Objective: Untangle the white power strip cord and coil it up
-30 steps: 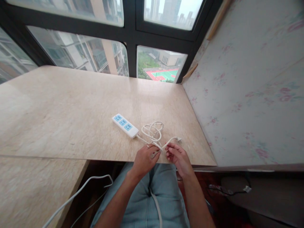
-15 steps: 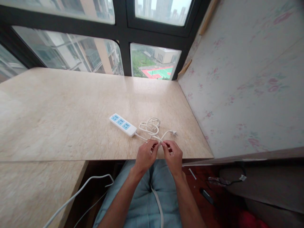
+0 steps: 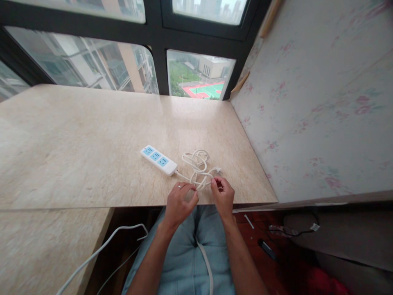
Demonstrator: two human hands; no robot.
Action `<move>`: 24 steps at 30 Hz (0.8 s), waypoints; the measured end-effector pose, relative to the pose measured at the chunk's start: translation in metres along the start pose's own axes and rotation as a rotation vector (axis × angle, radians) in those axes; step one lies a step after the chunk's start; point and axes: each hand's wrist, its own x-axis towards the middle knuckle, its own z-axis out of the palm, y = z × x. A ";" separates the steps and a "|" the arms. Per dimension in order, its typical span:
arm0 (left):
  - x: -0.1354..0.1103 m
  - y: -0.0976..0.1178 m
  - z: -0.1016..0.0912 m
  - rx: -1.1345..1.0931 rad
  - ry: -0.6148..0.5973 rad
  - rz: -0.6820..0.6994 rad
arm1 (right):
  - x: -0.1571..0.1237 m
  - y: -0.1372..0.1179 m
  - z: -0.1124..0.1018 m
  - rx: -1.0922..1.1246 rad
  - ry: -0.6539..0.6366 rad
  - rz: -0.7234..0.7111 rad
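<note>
A white power strip [image 3: 159,159] with blue sockets lies on the beige marble sill [image 3: 92,143]. Its white cord [image 3: 198,164] lies bunched in loops to the right of it, and the plug end [image 3: 217,169] points toward the wall. My left hand [image 3: 179,203] is closed, pinching the cord at the sill's front edge; a ring shows on one finger. My right hand [image 3: 222,192] is closed too, pinching the cord just below the plug. The two hands are a few centimetres apart.
A floral-papered wall [image 3: 307,102] bounds the sill on the right, and dark-framed windows [image 3: 159,61] stand behind it. A lower marble ledge [image 3: 37,246] lies at bottom left with a white cable [image 3: 101,250] hanging past it. Small items lie on the dark floor [image 3: 267,250] at right.
My hands have drawn the cord in, so the loops sit tighter and the plug end lies closer to my right hand. My left hand has shifted slightly left.
</note>
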 end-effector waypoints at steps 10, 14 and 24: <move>0.049 0.022 0.003 0.330 -0.388 -0.018 | 0.002 0.003 -0.003 0.068 -0.060 0.081; 0.050 0.028 0.005 0.257 -0.402 -0.082 | 0.004 0.000 0.000 0.079 -0.045 0.115; 0.021 0.029 0.002 0.030 -0.103 -0.053 | 0.005 -0.005 0.004 0.031 0.053 0.114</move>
